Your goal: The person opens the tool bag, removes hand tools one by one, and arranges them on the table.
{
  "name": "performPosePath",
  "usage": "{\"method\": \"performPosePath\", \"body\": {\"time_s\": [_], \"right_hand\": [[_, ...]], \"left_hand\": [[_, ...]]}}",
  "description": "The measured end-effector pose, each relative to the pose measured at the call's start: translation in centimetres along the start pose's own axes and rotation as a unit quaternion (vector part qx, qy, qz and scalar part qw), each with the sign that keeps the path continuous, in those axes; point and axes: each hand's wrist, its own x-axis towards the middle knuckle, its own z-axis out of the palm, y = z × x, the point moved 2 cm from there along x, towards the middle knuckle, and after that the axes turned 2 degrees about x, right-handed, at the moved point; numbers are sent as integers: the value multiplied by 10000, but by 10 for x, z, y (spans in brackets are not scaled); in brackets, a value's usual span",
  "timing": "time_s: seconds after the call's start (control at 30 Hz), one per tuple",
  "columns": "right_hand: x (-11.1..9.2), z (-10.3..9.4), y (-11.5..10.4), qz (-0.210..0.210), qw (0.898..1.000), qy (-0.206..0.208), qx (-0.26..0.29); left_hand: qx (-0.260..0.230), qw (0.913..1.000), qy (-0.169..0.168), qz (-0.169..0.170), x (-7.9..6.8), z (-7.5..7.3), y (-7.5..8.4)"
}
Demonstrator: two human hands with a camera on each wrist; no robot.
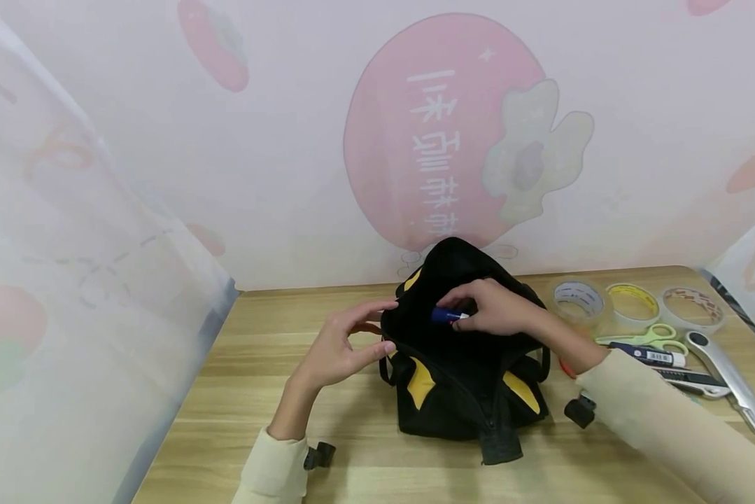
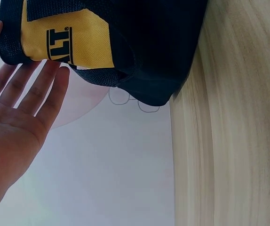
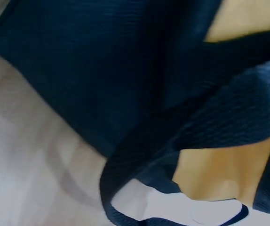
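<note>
A black tool bag (image 1: 443, 416) with yellow patches stands on the table, its zipped top spread wide. Inside the opening, my right hand (image 1: 493, 308) holds a short blue tube with a white end (image 1: 448, 316) between thumb and fingers. My left hand (image 1: 339, 346) is at the bag's left rim, thumb and fingers spread and mostly straight. In the left wrist view, the fingertips of this hand (image 2: 19, 113) touch the black edge beside a yellow lettered panel (image 2: 69, 40). Only the bag's side and a black strap (image 3: 144, 141) show in the right wrist view; the right hand is hidden there.
On the right lie several tape rolls (image 1: 632, 304), green-handled scissors (image 1: 657, 338), a dark blue and white tube (image 1: 651, 355), a utility knife (image 1: 692, 381) and a silver-grey cutter (image 1: 726, 378). A printed cloth (image 1: 289, 175) hangs behind the wooden table (image 1: 276, 336).
</note>
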Motion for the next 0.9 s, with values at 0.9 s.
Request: {"method": "performPosePath", "body": {"time_s": [0.9], "right_hand": [[-71, -77, -37, 93, 9948, 1014, 33]], "left_hand": [[32, 10000, -1, 17, 2, 0, 2]]}}
